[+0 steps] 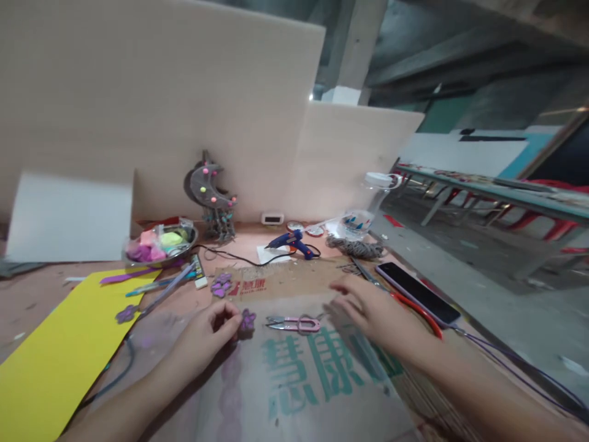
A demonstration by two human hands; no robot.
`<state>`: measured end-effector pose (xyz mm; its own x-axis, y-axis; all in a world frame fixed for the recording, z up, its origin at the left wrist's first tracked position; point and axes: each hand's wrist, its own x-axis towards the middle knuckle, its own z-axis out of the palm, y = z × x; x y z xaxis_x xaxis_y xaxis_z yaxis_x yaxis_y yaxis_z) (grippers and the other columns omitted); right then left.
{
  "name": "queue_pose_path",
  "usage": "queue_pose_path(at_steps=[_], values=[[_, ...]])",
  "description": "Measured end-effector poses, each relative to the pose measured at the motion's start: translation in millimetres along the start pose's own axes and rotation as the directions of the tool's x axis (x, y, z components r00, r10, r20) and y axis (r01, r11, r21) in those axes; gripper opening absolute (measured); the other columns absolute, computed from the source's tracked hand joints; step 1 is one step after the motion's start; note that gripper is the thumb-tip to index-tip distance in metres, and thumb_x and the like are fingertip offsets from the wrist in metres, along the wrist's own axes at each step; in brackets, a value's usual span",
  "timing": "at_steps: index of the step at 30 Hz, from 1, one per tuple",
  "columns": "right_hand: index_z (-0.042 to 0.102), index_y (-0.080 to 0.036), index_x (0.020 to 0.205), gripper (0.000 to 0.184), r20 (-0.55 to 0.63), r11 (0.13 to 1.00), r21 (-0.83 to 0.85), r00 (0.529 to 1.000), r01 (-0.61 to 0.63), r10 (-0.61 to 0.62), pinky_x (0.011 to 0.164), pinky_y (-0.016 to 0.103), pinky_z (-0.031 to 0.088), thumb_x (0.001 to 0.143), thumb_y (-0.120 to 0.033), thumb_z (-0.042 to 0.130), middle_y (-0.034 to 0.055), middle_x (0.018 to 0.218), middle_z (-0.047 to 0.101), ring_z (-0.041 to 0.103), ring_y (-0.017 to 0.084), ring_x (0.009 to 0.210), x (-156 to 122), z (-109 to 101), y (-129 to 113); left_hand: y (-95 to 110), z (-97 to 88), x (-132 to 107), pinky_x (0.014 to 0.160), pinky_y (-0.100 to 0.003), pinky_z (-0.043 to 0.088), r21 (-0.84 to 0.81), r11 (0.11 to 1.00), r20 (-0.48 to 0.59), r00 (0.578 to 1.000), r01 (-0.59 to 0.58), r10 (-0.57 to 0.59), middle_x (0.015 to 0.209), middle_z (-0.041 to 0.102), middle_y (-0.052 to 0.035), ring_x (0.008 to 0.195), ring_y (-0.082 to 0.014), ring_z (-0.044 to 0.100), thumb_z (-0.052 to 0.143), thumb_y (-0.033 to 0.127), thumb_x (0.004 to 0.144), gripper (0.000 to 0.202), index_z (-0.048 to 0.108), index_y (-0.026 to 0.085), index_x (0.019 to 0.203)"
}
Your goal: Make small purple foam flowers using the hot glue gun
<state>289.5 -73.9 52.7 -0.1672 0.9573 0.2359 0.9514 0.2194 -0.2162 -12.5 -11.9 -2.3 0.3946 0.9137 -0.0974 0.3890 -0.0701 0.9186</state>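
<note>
My left hand (209, 331) is closed in a pinch on the edge of a small purple flower (247, 320), just above a clear plastic sheet (184, 393). To the right of the flower lie pink thread snips (294, 324), apart from both hands. My right hand (363, 307), slightly smeared by motion, hovers right of the snips with its fingers apart and nothing visible in them. Another purple flower (221, 285) rests on the cardboard (294, 279) beyond my left hand. A third purple flower (127, 314) is near the yellow sheet (55, 344).
A blue glue gun (294, 240) with its cord stands at the back. Red-handled scissors (418, 312) and a phone (418, 293) lie on the right. A bowl of colourful clay (161, 243), a moon ornament (209, 187), a plastic bottle (365, 205) and grey cord (356, 247) line the back.
</note>
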Motion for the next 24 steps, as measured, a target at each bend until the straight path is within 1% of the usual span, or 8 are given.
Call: queue_pose_path(at_steps=[3,5,8,10,14,19,22,24], values=[[0.058,-0.018,0.11,0.031,-0.033,0.964,-0.125,0.972,-0.235,0.233,0.082,0.04,0.047,0.084,-0.031,0.046,0.0132,0.11,0.064,0.061,0.027,0.096,-17,-28,70,-1,1.3,1,0.051,-0.021,0.032,0.034,0.999,0.002,1.0,0.005,-0.005,0.058,0.051,0.0035,0.054,-0.011,0.046,0.046,0.039,0.081,0.024,0.049,0.018,0.072],[0.059,-0.011,0.11,0.04,-0.026,0.897,-0.159,0.91,-0.412,0.413,0.077,0.041,0.049,0.076,-0.032,0.057,0.0199,0.105,0.066,0.063,0.032,0.091,-29,-37,115,0,1.8,1,0.052,-0.021,0.032,0.042,0.999,0.001,1.0,0.0,0.0,0.058,0.051,0.0034,0.054,-0.011,0.046,0.047,0.038,0.08,0.023,0.049,0.017,0.071],[0.065,-0.013,0.105,0.04,0.054,0.893,-0.023,0.891,-0.449,0.45,0.07,0.035,0.051,0.074,-0.039,0.058,0.0186,0.099,0.069,0.067,0.031,0.085,-42,-34,163,2,2.3,1,0.052,-0.022,0.032,0.034,0.999,-0.008,1.0,0.002,-0.002,0.057,0.051,0.0033,0.053,-0.0111,0.045,0.048,0.036,0.079,0.021,0.049,0.017,0.071],[0.069,-0.014,0.095,0.036,0.057,0.916,-0.013,0.914,-0.402,0.402,0.064,0.034,0.051,0.073,-0.041,0.06,0.0188,0.09,0.071,0.068,0.03,0.077,-45,-29,179,3,2.5,1,0.053,-0.022,0.033,0.023,1.0,-0.006,1.0,0.006,-0.006,0.057,0.051,0.0033,0.054,-0.0112,0.046,0.048,0.036,0.079,0.02,0.049,0.017,0.071],[0.07,-0.015,0.071,0.031,0.064,0.914,-0.085,0.913,-0.397,0.402,0.048,0.035,0.046,0.066,-0.045,0.066,0.0196,0.063,0.068,0.065,0.027,0.053,-40,-24,188,3,2.4,0,0.055,-0.022,0.035,0.005,1.0,0.001,1.0,-0.023,0.023,0.058,0.051,0.0029,0.056,-0.0113,0.048,0.048,0.037,0.079,0.022,0.05,0.017,0.071],[0.065,-0.016,0.071,0.026,-0.004,0.887,-0.06,0.889,-0.457,0.458,0.05,0.035,0.046,0.065,-0.042,0.066,0.0186,0.067,0.068,0.065,0.025,0.056,-33,-34,184,2,0.9,-1,0.053,-0.02,0.034,-0.035,0.999,-0.003,0.999,-0.036,0.036,0.058,0.052,0.0032,0.055,-0.0104,0.048,0.049,0.035,0.079,0.02,0.05,0.016,0.071],[0.061,-0.023,0.065,0.023,-0.078,0.854,-0.089,0.858,-0.513,0.508,0.049,0.038,0.046,0.058,-0.042,0.07,0.0146,0.064,0.067,0.064,0.027,0.055,-31,-38,170,2,0.1,-1,0.053,-0.02,0.035,-0.059,0.997,0.01,0.998,-0.053,0.054,0.059,0.051,0.0035,0.055,-0.0101,0.048,0.049,0.033,0.079,0.018,0.051,0.016,0.073],[0.062,-0.023,0.068,0.024,-0.081,0.88,-0.043,0.88,-0.473,0.469,0.051,0.037,0.048,0.056,-0.042,0.071,0.0164,0.069,0.068,0.065,0.027,0.058,-31,-36,148,2,-0.3,0,0.052,-0.02,0.035,-0.059,0.997,0.02,0.998,-0.06,0.061,0.06,0.052,0.0034,0.055,-0.0099,0.048,0.05,0.032,0.078,0.017,0.051,0.016,0.072]])
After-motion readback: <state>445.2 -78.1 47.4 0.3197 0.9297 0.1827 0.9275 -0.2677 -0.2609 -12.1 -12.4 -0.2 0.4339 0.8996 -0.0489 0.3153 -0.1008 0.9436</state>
